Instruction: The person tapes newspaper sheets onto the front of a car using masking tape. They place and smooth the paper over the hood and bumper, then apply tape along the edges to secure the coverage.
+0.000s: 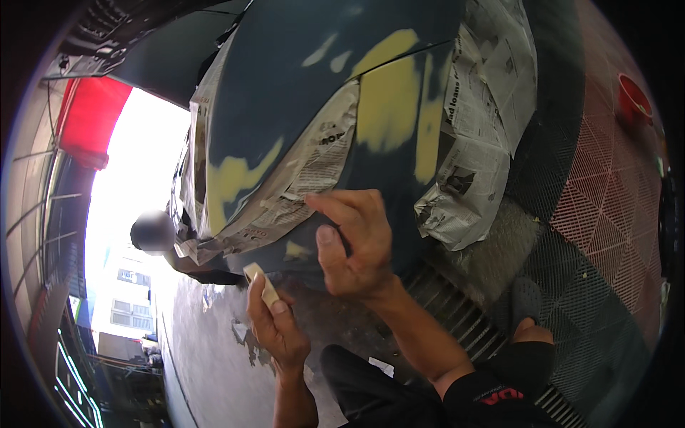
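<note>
My left hand (278, 328) is closed around a small beige roll of masking tape (265, 287), seen nearly edge-on, low in front of a car body panel. Higher and to the right, my right hand (360, 242) has its fingers bent and its thumb apart from the index finger. Nothing shows between them. The index fingertip is by the lower edge of a newspaper strip (332, 160), which covers a curved lamp-shaped area; contact is unclear. Around it, the dark grey panel (285, 85) carries yellowish filler patches (389, 103).
More newspaper (485, 135) hangs over the car's right side. Below are a concrete floor (214, 342), a metal drain grate (457, 314) and red floor tiles (592, 192) with a red bucket (633, 103). Another person (196, 267) is beyond the car's left edge.
</note>
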`<state>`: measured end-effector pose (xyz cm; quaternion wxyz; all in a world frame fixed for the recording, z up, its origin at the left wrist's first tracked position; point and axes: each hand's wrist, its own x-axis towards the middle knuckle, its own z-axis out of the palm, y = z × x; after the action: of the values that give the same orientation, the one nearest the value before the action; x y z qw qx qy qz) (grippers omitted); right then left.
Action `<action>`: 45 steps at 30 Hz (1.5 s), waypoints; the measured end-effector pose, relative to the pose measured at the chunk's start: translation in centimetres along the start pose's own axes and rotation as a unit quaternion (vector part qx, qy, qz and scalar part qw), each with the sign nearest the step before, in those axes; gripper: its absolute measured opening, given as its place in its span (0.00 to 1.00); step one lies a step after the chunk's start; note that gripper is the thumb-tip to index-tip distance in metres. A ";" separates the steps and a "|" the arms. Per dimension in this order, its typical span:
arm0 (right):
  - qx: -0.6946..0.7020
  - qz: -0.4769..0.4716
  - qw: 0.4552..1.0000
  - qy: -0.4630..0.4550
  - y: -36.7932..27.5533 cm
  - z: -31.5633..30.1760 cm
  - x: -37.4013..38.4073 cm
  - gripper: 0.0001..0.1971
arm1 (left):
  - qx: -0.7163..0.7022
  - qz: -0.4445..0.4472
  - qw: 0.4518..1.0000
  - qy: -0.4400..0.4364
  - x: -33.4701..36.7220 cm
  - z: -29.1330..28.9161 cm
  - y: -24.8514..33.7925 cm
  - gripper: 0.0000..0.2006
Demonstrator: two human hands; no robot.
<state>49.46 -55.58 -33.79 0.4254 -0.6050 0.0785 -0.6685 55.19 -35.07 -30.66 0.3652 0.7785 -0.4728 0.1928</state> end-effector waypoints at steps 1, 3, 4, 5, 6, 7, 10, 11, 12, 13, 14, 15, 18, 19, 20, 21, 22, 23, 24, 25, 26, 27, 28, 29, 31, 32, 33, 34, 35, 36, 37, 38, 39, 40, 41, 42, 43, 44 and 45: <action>0.102 0.037 0.993 -0.042 -0.2 -0.7 0.0 0.28 | 0.035 0.030 0.998 -0.030 1.0 -0.3 0.4 0.34; 0.243 0.125 0.954 -0.125 -1.9 -1.8 0.5 0.27 | 0.059 0.083 0.994 -0.029 3.1 1.2 2.1 0.36; 0.250 0.144 0.945 -0.153 -1.9 -2.3 0.6 0.25 | 0.058 0.097 0.993 -0.042 3.9 1.9 2.7 0.36; 0.265 0.165 0.933 -0.179 -1.9 -2.4 0.7 0.23 | 0.064 0.109 0.990 -0.055 4.5 2.2 3.3 0.36; 0.280 0.185 0.919 -0.206 -1.7 -2.4 0.6 0.20 | 0.063 0.106 0.989 -0.078 4.8 2.2 3.6 0.36; 0.280 0.188 0.923 -0.188 -1.6 -2.4 0.6 0.17 | 0.065 0.105 0.987 -0.100 5.1 1.9 4.2 0.36; 0.234 0.166 0.951 -0.119 -0.4 -2.5 0.4 0.10 | 0.161 -0.004 0.971 -0.174 5.5 2.2 7.8 0.30; 0.203 0.143 0.965 -0.089 -0.4 -1.7 0.3 0.08 | 0.180 -0.046 0.971 -0.148 5.7 2.4 8.0 0.27; 0.172 0.120 0.976 -0.059 -0.3 -0.9 0.2 0.07 | 0.197 -0.088 0.969 -0.122 6.2 2.7 8.0 0.24; 0.148 0.107 0.983 -0.022 -0.4 -0.4 0.5 0.08 | 0.214 -0.128 0.964 -0.091 7.0 2.9 8.1 0.20; 0.124 0.095 0.988 0.016 -0.4 0.1 0.8 0.08 | 0.219 -0.132 0.963 -0.089 7.7 2.9 7.9 0.16; 0.096 0.083 0.991 0.054 -0.3 0.5 1.0 0.08 | 0.220 -0.136 0.962 -0.089 8.2 3.0 7.2 0.13; -0.012 0.013 0.995 0.101 0.8 1.9 1.9 0.10 | 0.219 -0.127 0.966 -0.045 9.5 4.0 6.8 0.12; -0.045 0.002 0.993 0.107 1.1 2.3 2.1 0.09 | 0.218 -0.141 0.965 -0.035 9.8 4.4 7.1 0.12; -0.079 -0.010 0.990 0.113 1.4 2.7 2.3 0.09 | 0.218 -0.155 0.963 -0.026 10.2 4.7 7.4 0.12; -0.112 -0.022 0.986 0.119 1.6 3.1 2.5 0.08 | 0.229 -0.156 0.961 -0.020 10.6 4.9 7.5 0.13; -0.142 -0.037 0.979 0.139 1.8 3.4 2.5 0.12 | 0.238 -0.156 0.958 -0.016 11.1 5.1 7.5 0.13; -0.172 -0.053 0.971 0.158 2.0 3.8 2.5 0.16 | 0.248 -0.156 0.956 -0.012 11.4 5.2 7.6 0.14; -0.201 -0.069 0.961 0.178 2.2 4.0 2.5 0.20 | 0.247 -0.162 0.955 -0.010 11.6 5.3 7.6 0.14; -0.195 -0.059 0.958 0.201 2.8 4.1 2.6 0.24 | 0.246 -0.168 0.955 -0.008 11.8 5.4 7.7 0.15; -0.189 -0.050 0.955 0.225 3.6 4.2 2.9 0.29 | 0.245 -0.174 0.954 -0.005 12.0 5.6 7.8 0.16; -0.192 -0.044 0.954 0.225 3.7 4.1 2.8 0.34 | 0.246 -0.183 0.952 -0.005 12.1 5.7 8.2 0.15; -0.193 -0.037 0.954 0.226 3.9 4.2 2.8 0.39 | 0.248 -0.190 0.950 -0.007 12.3 5.8 8.6 0.14; -0.202 -0.032 0.957 0.204 3.5 4.2 2.3 0.45 | 0.250 -0.197 0.948 -0.009 12.5 6.0 8.9 0.14; -0.217 -0.007 0.960 0.175 3.4 4.5 2.0 0.54 | 0.250 -0.168 0.954 -0.004 12.1 5.9 8.4 0.13; -0.222 0.013 0.960 0.169 3.8 4.8 1.9 0.58 | 0.251 -0.153 0.956 0.000 11.9 5.8 8.1 0.13; -0.226 0.033 0.960 0.162 4.0 5.1 1.9 0.62 | 0.245 -0.136 0.960 0.003 11.8 5.7 7.9 0.12; -0.222 0.041 0.961 0.160 4.0 5.1 2.0 0.63 | 0.236 -0.123 0.964 0.005 11.6 5.9 7.6 0.12; -0.218 0.050 0.962 0.157 4.0 5.1 2.2 0.64 | 0.227 -0.111 0.968 0.007 11.3 6.1 7.2 0.12; -0.213 0.058 0.963 0.153 4.0 5.0 2.2 0.65 | 0.177 -0.094 0.979 0.026 10.2 6.5 7.1 0.10; -0.216 0.061 0.963 0.150 4.1 4.7 2.3 0.66 | 0.125 -0.077 0.988 0.046 8.5 7.3 7.1 0.09; -0.211 0.065 0.964 0.148 3.8 4.8 2.4 0.67 | 0.081 -0.058 0.993 0.068 7.1 7.2 6.8 0.08; -0.207 0.070 0.965 0.146 3.6 5.0 2.4 0.68 | 0.049 0.000 0.996 0.074 5.6 6.6 5.8 0.07; -0.197 0.073 0.966 0.153 3.7 5.0 2.1 0.67 | 0.013 0.056 0.995 0.077 3.7 6.2 4.6 0.07; -0.184 0.074 0.967 0.161 3.8 5.1 2.0 0.66 | -0.021 0.114 0.990 0.082 3.1 5.9 4.3 0.08; -0.171 0.076 0.968 0.169 3.9 5.2 1.9 0.65 | 0.020 0.098 0.988 0.117 3.0 5.7 4.1 0.10; -0.151 0.064 0.967 0.196 4.0 4.6 1.9 0.62 | 0.055 0.087 0.983 0.154 3.6 5.7 4.4 0.12; -0.128 0.054 0.966 0.219 4.4 4.1 1.4 0.59 | 0.094 0.073 0.974 0.191 4.3 5.7 4.6 0.15; -0.105 0.044 0.964 0.242 4.9 3.6 1.0 0.57 | 0.104 0.065 0.974 0.193 5.2 6.0 5.3 0.19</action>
<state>55.02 -57.83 -35.19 0.3566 -0.4627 0.2749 -0.7637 52.77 -44.20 -29.19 0.3534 0.7279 -0.4206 0.4103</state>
